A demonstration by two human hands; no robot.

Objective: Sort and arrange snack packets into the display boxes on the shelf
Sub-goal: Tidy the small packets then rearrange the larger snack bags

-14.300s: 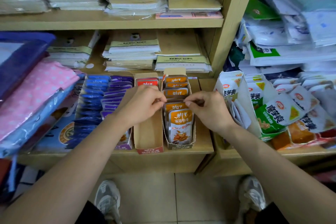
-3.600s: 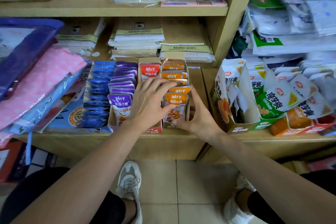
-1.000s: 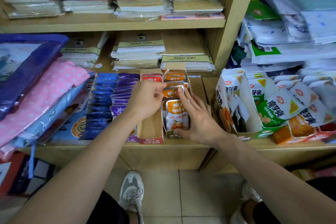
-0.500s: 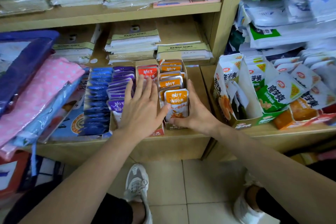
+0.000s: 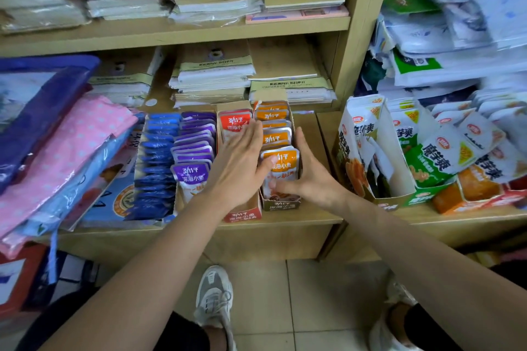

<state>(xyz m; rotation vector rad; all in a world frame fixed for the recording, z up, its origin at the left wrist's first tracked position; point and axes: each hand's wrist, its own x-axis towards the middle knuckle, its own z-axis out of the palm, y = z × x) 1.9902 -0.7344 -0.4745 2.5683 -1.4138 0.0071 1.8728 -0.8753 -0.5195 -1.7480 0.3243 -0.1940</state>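
Orange snack packets [image 5: 280, 162] stand in a row inside a narrow cardboard display box [image 5: 281, 204] on the wooden shelf [image 5: 319, 215]. My right hand [image 5: 306, 177] lies flat against that box's right side, thumb across the front packet. My left hand [image 5: 238, 164] lies flat with straight fingers over the neighbouring box [image 5: 242, 213], its thumb touching the front orange packet. A red packet [image 5: 234, 122] stands at the back of that box. Purple packets [image 5: 194, 151] and blue packets [image 5: 156, 162] fill rows further left.
A white-and-green display carton [image 5: 399, 179] with konjac snack packets [image 5: 445, 151] stands on the right shelf. Pink and blue plastic-wrapped goods [image 5: 57, 151] lie at the left. Stacked notebooks [image 5: 214, 77] sit behind the boxes. My shoes [image 5: 214, 296] are on the tiled floor below.
Both hands stay pressed round the orange box. The left hand's fingers have spread a little further forward over the red box. The view has shifted slightly.
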